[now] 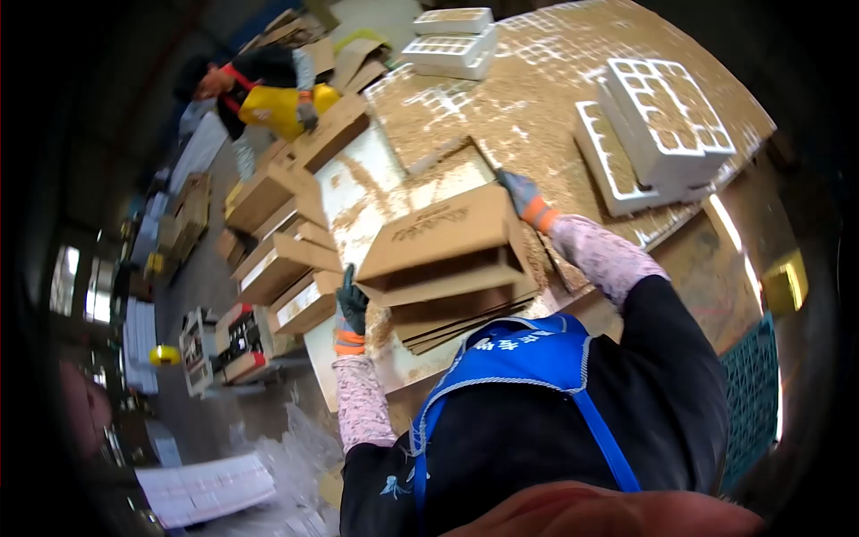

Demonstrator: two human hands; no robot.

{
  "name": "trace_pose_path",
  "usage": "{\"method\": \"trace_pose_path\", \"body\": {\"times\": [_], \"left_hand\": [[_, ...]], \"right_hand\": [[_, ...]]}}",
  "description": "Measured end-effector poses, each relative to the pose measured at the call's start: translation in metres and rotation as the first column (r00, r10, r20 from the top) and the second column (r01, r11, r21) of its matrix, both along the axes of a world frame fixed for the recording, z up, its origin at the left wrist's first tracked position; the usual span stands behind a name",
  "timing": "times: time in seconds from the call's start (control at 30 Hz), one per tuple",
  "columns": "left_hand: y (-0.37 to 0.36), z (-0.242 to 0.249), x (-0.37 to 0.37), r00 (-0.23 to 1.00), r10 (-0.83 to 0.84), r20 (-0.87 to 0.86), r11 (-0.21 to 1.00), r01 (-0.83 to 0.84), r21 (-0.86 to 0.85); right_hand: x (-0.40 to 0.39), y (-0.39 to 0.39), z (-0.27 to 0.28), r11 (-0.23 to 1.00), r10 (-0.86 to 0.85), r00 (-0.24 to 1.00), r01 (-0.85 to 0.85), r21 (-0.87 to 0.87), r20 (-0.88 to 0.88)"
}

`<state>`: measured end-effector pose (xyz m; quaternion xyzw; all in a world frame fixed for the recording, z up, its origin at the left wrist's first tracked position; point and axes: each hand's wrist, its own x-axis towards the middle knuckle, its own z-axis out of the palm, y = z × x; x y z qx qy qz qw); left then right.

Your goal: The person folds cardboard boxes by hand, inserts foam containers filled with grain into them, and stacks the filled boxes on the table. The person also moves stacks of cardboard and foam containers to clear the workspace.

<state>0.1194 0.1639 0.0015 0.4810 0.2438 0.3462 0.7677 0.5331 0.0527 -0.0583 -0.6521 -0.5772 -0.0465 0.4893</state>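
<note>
An unfolded cardboard box (438, 237) stands before me with its near flaps hanging open toward my body. My left hand (352, 309), in a dark glove with an orange cuff, grips its left end, one finger pointing up. At the far right corner, my right hand (521, 192), in a grey glove, holds the same box. Some of the fingers are hidden behind the cardboard. Below the box lies a stack of flat cardboard sheets (456, 329). An open cardboard tray (447, 154) sits just beyond the box.
White foam trays (667, 112) filled with brown shavings stand at the right. More foam trays (452, 49) are at the back. Shavings cover much of the table (573, 67). Cardboard boxes (286, 255) line the left edge, where a co-worker (259, 98) handles a box.
</note>
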Motion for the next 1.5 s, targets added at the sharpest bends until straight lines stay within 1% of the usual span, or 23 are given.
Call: {"method": "trace_pose_path", "body": {"times": [0.07, 0.13, 0.17, 0.2, 0.23, 0.3, 0.33, 0.37, 0.43, 0.5, 0.57, 0.7, 0.77, 0.83, 0.97, 1.03, 1.1, 1.23, 1.27, 1.37, 1.4, 1.43, 1.5], "left_hand": [[0.009, -0.006, 0.014, 0.86, 0.175, -0.479, 0.886, 0.074, 0.457], [0.004, -0.028, 0.035, 0.769, 0.432, -0.471, 0.672, 0.074, 0.736], [-0.005, -0.019, 0.053, 0.747, 0.524, -0.41, 0.578, 0.042, 0.815], [-0.019, -0.007, 0.062, 0.67, 0.491, -0.556, 0.804, -0.103, 0.586], [-0.01, -0.017, 0.061, 0.678, 0.478, -0.558, 0.806, -0.085, 0.586], [0.011, -0.044, 0.046, 0.605, 0.542, -0.583, 0.725, 0.013, 0.688], [-0.007, -0.013, 0.059, 0.401, 0.594, -0.697, 0.714, 0.137, 0.687], [-0.012, 0.005, 0.069, 0.407, 0.59, -0.698, 0.714, 0.141, 0.686], [-0.014, 0.025, 0.086, 0.04, 0.489, -0.871, 0.823, 0.311, 0.476], [-0.007, 0.024, 0.093, 0.133, 0.491, -0.861, 0.811, 0.292, 0.507], [0.009, 0.005, 0.087, 0.226, 0.492, -0.841, 0.8, 0.264, 0.539], [0.03, -0.025, 0.084, 0.185, 0.737, -0.65, 0.561, 0.367, 0.742], [0.022, -0.013, 0.087, 0.654, 0.544, -0.525, 0.611, 0.121, 0.783], [0.028, -0.022, 0.083, 0.719, 0.501, -0.481, 0.656, 0.047, 0.753], [0.041, -0.022, 0.08, 0.742, 0.423, -0.52, 0.674, 0.126, 0.728], [0.046, -0.023, 0.077, 0.734, 0.421, -0.532, 0.603, 0.212, 0.769], [0.043, -0.017, 0.077, 0.733, 0.384, -0.562, 0.635, 0.232, 0.737], [0.045, -0.004, 0.071, 0.758, 0.239, -0.607, 0.68, 0.315, 0.662], [0.054, -0.008, 0.067, 0.738, 0.163, -0.655, 0.706, 0.376, 0.6], [0.059, 0.003, 0.064, 0.721, 0.178, -0.67, 0.581, 0.472, 0.663], [0.059, 0.002, 0.066, 0.717, 0.16, -0.678, 0.615, 0.465, 0.637], [0.064, -0.005, 0.069, 0.722, 0.174, -0.67, 0.624, 0.445, 0.642], [0.073, -0.024, 0.073, 0.807, 0.068, -0.587, 0.721, 0.367, 0.588]], "right_hand": [[-0.016, -0.006, 0.001, 0.821, -0.223, 0.872, -0.073, -0.566, -0.436], [-0.025, -0.003, -0.096, 0.857, -0.246, 0.91, 0.043, -0.514, -0.334], [-0.028, 0.001, -0.093, 0.765, -0.452, 0.779, 0.09, -0.637, -0.433], [-0.023, -0.004, -0.089, 0.723, -0.435, 0.838, 0.107, -0.682, -0.329], [-0.023, -0.024, -0.048, 0.674, -0.407, 0.886, 0.126, -0.728, -0.223], [0.003, -0.065, 0.0, 0.903, -0.384, 0.873, 0.285, -0.321, -0.303], [0.024, -0.092, 0.036, 0.845, -0.519, 0.837, 0.474, -0.247, -0.172], [0.051, -0.112, 0.053, 0.809, -0.573, 0.8, 0.587, 0.035, -0.18], [0.091, -0.164, 0.095, 0.512, -0.856, 0.516, 0.839, -0.187, -0.03], [0.135, -0.187, 0.092, 0.034, -0.876, 0.14, 0.972, -0.232, 0.461], [0.144, -0.198, 0.109, 0.168, -0.815, 0.413, 0.84, -0.515, 0.407], [0.096, -0.211, 0.112, 0.368, -0.798, 0.466, 0.879, -0.304, 0.381], [0.073, -0.224, 0.103, 0.431, -0.797, 0.488, 0.872, -0.231, 0.356], [0.075, -0.236, 0.097, 0.479, -0.791, 0.534, 0.844, -0.239, 0.299], [0.167, -0.264, 0.066, 0.485, -0.871, 0.472, 0.871, -0.082, -0.132], [0.186, -0.263, 0.075, 0.784, -0.474, 0.293, 0.57, -0.246, -0.83], [0.173, -0.259, 0.106, 0.619, -0.657, 0.184, 0.684, -0.385, -0.731], [0.212, -0.278, 0.086, 0.762, -0.507, 0.022, 0.479, -0.436, -0.862], [0.224, -0.288, 0.076, 0.774, -0.505, 0.041, 0.463, -0.432, -0.862], [0.245, -0.305, 0.06, 0.813, -0.54, 0.508, 0.109, -0.572, -0.671], [0.231, -0.289, 0.067, 0.95, -0.305, 0.103, 0.096, -0.296, -0.947], [0.258, -0.301, 0.042, 0.912, -0.38, 0.395, 0.01, -0.41, -0.837], [0.194, -0.26, 0.09, 0.967, -0.236, 0.003, 0.101, -0.234, -0.972]]}}
